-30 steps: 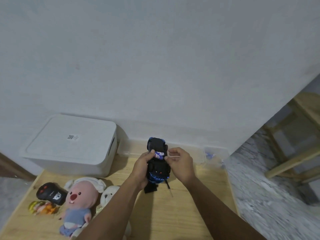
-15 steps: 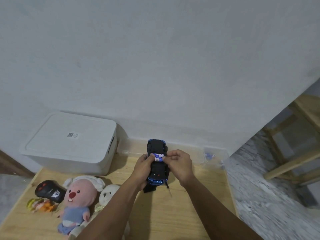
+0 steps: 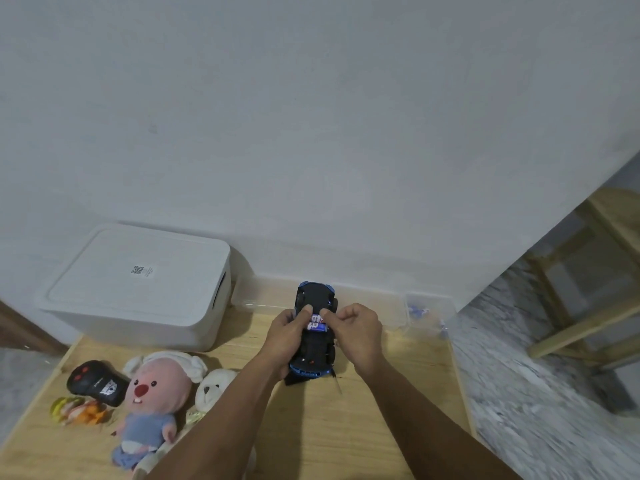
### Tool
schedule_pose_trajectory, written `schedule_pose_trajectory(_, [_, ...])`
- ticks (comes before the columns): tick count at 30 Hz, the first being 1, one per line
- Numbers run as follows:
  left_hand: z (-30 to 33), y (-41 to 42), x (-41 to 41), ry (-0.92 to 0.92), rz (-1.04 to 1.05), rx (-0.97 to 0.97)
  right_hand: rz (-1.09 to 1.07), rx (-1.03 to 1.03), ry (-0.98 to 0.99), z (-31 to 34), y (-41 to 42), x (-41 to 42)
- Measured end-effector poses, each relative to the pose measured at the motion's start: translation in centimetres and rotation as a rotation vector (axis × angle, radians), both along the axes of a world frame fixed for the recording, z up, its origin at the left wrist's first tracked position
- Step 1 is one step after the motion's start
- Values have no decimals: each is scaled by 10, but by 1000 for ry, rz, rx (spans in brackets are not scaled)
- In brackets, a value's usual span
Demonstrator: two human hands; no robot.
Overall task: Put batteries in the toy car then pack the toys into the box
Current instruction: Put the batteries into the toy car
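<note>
The left hand (image 3: 285, 336) grips the toy car (image 3: 314, 332) from its side, thumb pressing on the batteries (image 3: 317, 323). The right hand (image 3: 355, 330) holds the other side, its fingers curled and pinching at the batteries too. The car is black and blue, shiny plastic, upside down, held up between both hands above the wooden bench (image 3: 346, 427). Two small round batteries sit side by side in its belly. Far left of the hands is a smooth white box (image 3: 138, 285) with its lid on.
</note>
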State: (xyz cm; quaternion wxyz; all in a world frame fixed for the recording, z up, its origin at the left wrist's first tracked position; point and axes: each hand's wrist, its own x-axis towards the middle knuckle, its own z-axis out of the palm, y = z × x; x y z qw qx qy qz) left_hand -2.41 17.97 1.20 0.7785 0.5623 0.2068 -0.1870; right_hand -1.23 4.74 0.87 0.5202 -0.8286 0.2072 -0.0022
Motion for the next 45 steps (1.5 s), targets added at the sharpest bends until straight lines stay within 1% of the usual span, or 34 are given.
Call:
schedule_pose_trajectory(3, [-2, -1, 0, 2, -1, 29, 20, -28, -4, -2, 0, 1])
schedule_pose_trajectory(7, [-5, -1, 1, 52, -9, 60, -7, 23, 53, -8, -13, 6])
schedule_pose_trajectory(9, [-8, 2, 1, 98, -20, 5, -27, -31, 72, -14, -30, 10])
schedule_pose_trajectory(12, [-9, 11, -2, 198, 1, -166, 16, -198, 128, -24, -59, 10])
schedule_pose_trajectory(13, [-9, 13, -2, 215, -2, -192, 32, -254, 149, -27, -66, 8])
schedule_pose_trajectory(15, [-12, 14, -1, 212, -12, -174, 56, -343, 211, -31, -78, 5])
schedule_pose_trajectory(17, [-16, 14, 2, 192, -4, -124, 154, -456, 297, -35, -85, 1])
schedule_pose_trajectory(19, [-19, 14, 4, 176, 3, -83, 228, -558, 319, -43, -87, 1])
schedule_pose_trajectory(25, [-23, 12, 9, 155, -9, -33, 212, -633, 360, -56, -81, 7])
schedule_pose_trajectory(30, [-25, 9, 12, 158, -8, -36, 193, -629, 347, -58, -80, 7])
schedule_pose_trajectory(33, [-26, 8, 12, 186, 20, -80, 120, -566, 277, -55, -77, 7])
schedule_pose_trajectory(36, [-24, 8, 12, 217, 30, -177, 117, -477, 134, -46, -71, 9])
schedule_pose_trajectory(38, [-24, 8, 11, 220, 45, -204, 80, -292, 31, -36, -62, 10])
schedule_pose_trajectory(40, [-23, 8, 11, 220, 60, -211, -4, -75, -41, -23, -53, 9])
schedule_pose_trajectory(41, [-22, 8, 11, 219, 64, -207, -23, 12, -53, -17, -49, 9])
schedule_pose_trajectory(43, [-20, 8, 10, 229, 74, -206, 4, 158, -45, -4, -39, 9])
schedule_pose_trajectory(45, [-17, 8, 9, 237, 83, -207, 50, 235, -12, 6, -30, 8])
